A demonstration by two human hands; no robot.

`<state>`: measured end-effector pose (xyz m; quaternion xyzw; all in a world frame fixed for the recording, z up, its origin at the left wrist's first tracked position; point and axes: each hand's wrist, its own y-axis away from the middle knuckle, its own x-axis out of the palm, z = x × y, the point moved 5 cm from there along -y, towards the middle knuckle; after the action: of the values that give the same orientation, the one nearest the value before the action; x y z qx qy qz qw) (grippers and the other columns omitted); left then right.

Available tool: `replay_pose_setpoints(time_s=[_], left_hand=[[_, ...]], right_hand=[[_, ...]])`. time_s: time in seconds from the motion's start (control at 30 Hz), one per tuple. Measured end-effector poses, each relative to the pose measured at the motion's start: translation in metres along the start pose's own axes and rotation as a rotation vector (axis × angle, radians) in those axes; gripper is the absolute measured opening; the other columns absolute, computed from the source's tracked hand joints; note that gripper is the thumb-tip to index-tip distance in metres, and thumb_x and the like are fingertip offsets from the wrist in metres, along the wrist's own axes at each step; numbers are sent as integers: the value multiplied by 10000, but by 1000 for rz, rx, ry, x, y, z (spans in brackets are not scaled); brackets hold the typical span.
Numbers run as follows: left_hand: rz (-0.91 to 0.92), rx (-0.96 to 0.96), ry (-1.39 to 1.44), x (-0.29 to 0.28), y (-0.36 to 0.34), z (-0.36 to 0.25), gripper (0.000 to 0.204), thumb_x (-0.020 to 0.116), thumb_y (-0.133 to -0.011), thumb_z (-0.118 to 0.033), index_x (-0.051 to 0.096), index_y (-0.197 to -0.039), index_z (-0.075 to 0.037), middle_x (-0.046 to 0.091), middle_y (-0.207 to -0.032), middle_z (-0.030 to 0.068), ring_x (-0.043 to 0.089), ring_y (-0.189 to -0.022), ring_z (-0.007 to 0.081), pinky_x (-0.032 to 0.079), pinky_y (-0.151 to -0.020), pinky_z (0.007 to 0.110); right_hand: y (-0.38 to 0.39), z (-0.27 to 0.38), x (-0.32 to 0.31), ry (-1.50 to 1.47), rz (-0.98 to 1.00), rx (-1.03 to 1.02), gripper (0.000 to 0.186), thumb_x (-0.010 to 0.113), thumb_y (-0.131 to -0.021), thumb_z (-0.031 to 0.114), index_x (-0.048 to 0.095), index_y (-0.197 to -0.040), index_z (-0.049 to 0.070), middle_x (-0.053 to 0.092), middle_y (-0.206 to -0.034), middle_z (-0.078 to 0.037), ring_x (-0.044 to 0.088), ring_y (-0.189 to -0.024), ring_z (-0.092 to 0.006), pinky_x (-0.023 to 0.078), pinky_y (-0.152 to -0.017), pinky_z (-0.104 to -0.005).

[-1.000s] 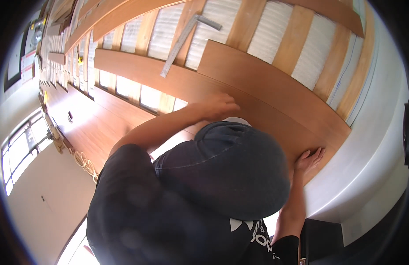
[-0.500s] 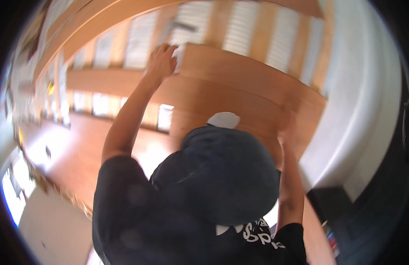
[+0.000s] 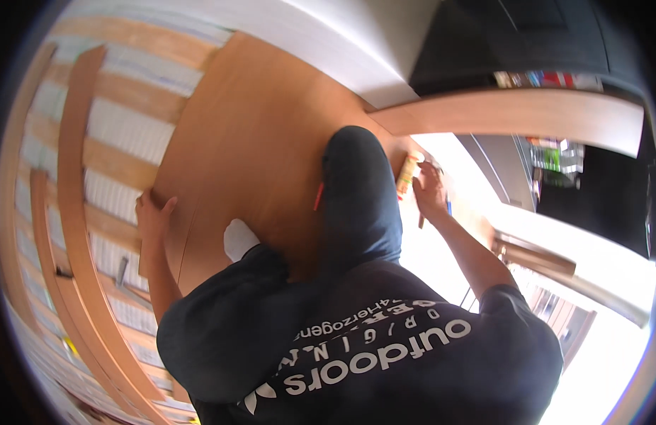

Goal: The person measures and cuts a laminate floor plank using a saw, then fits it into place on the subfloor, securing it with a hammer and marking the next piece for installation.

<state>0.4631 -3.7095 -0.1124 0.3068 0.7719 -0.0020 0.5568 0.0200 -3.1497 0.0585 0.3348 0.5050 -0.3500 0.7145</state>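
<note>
My left hand (image 3: 155,219) rests on the left edge of the laid wood-coloured boards (image 3: 243,120), fingers apart. My right hand (image 3: 431,190) reaches beside a yellow tube (image 3: 407,175), fingers apart and bent over a tool with a wooden handle (image 3: 421,218); whether it touches the tool is unclear. A thin red object (image 3: 318,195) lies beside my raised dark-trousered knee (image 3: 360,184). My foot in a pale sock (image 3: 239,239) is on the boards.
To the left are wooden battens (image 3: 122,156) over pale underlay, loose planks (image 3: 78,177) and a metal square (image 3: 122,273). A pale wall (image 3: 356,42) borders the boards. At the right are a long plank (image 3: 505,117) and dark furniture (image 3: 526,35) holding small items.
The view has swung round sharply. My left hand has left the pale board-end area for the board edge. My right hand has left the board surface for the tube and tool.
</note>
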Motion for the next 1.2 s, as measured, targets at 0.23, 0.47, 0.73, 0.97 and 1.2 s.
replay_pose_setpoints(time_s=[0.23, 0.47, 0.73, 0.97, 1.2], left_hand=[[-21, -108, 59, 29, -9, 59, 938, 944, -684, -497, 584, -1358, 47, 650, -1295, 242, 612, -1217, 423, 515, -1036, 499], [-119, -102, -1, 9, -22, 41, 906, 973, -614, -532, 633, -1240, 28, 666, -1192, 236, 639, -1111, 411, 538, -954, 487], [-156, -183, -34, 2, -1, 26, 840, 996, -623, -413, 617, -1247, 3, 623, -1223, 209, 588, -1142, 398, 507, -985, 472], [-159, -148, 38, 13, -5, 21, 804, 993, -637, -365, 602, -1242, -8, 615, -1216, 215, 568, -1148, 416, 497, -986, 489], [-131, -160, 37, 7, -8, 31, 798, 984, -647, -392, 606, -1237, -10, 620, -1196, 204, 589, -1126, 419, 519, -965, 480]], right_hand=[[56, -84, 73, -156, 66, 345, 401, 709, -947, 151, 610, -1307, 6, 602, -1332, -211, 667, -1108, -355, 551, -976, -437], [49, -286, 78, 307, 268, 655, 691, 644, -961, 333, 427, -1494, -49, 487, -1505, -326, 458, -1421, -449, 380, -1182, -495], [-11, -308, 95, 257, 436, 675, 516, 648, -903, 328, 674, -1252, -51, 684, -1246, -312, 625, -1228, -468, 477, -1051, -510], [-27, -324, 101, 413, 531, 604, 531, 691, -939, 419, 714, -1140, -72, 716, -1173, -309, 671, -1148, -465, 519, -998, -523], [-13, -317, 84, 388, 377, 690, 467, 516, -1030, 328, 603, -1184, -104, 685, -1185, -335, 702, -1052, -471, 572, -902, -508]])
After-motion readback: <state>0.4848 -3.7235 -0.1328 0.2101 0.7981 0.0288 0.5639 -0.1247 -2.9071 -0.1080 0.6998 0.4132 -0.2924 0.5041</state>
